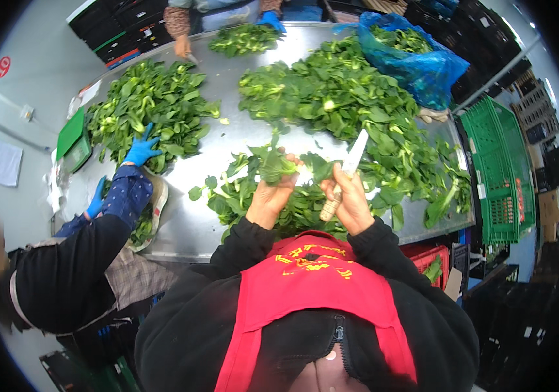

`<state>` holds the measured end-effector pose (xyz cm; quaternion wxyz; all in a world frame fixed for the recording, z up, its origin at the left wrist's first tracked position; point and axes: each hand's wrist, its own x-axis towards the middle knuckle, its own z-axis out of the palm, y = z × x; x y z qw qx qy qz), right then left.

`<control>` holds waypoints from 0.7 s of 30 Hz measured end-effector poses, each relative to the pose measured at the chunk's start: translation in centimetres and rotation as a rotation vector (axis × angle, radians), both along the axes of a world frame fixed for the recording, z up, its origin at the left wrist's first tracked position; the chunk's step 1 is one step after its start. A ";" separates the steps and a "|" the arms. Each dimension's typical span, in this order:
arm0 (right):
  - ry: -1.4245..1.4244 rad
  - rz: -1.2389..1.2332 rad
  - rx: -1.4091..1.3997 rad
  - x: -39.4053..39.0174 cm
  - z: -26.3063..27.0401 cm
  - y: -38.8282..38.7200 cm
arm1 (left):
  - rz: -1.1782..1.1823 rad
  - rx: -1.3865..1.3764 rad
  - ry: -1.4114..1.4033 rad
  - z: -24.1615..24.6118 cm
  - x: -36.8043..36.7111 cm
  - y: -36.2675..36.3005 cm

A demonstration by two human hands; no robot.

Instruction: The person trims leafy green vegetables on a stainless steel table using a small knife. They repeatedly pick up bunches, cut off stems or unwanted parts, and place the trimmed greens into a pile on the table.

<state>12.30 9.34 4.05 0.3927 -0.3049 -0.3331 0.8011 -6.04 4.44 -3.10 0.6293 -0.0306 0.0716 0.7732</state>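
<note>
My left hand (pixel 274 193) holds a small head of leafy greens, like bok choy (pixel 275 165), its pale stem end towards my right hand. In my right hand (pixel 350 196) is a knife (pixel 355 154) with a wide pale blade pointing up and away and a wrapped, light-coloured handle. A torn or loose leaf (pixel 319 165) lies between the two hands. Under and before my hands a pile of greens (pixel 304 210) rests on the metal table (pixel 186 181). A larger heap (pixel 348 93) spreads beyond and to the right of the knife.
At the left, a co-worker's blue-gloved hand (pixel 142 147) touches another heap (pixel 147 103) beside a green scale (pixel 75 139). Across the table a person holds a small knife (pixel 192 58). A blue plastic bag (pixel 411 63) stands far right, near a green crate (pixel 500 171); a red crate (pixel 426 262) is below.
</note>
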 end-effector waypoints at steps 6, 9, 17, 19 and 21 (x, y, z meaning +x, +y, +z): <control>-0.379 0.017 0.285 2.1 -0.3 1.0 | 0.367 -0.352 0.517 -1.8 -12.2 0.2; -0.786 0.051 0.682 3.1 -1.7 1.2 | 0.649 -0.628 1.014 0.6 -23.2 -1.0; -0.740 0.103 0.619 2.4 -4.8 1.1 | 0.989 -0.603 1.597 4.4 -24.8 2.7; -0.756 0.206 0.613 2.0 -4.6 1.4 | 0.633 -0.502 1.640 1.7 -21.2 6.0; -0.754 0.258 0.587 1.8 -4.1 1.5 | 0.486 -0.412 1.882 -1.3 -18.5 10.0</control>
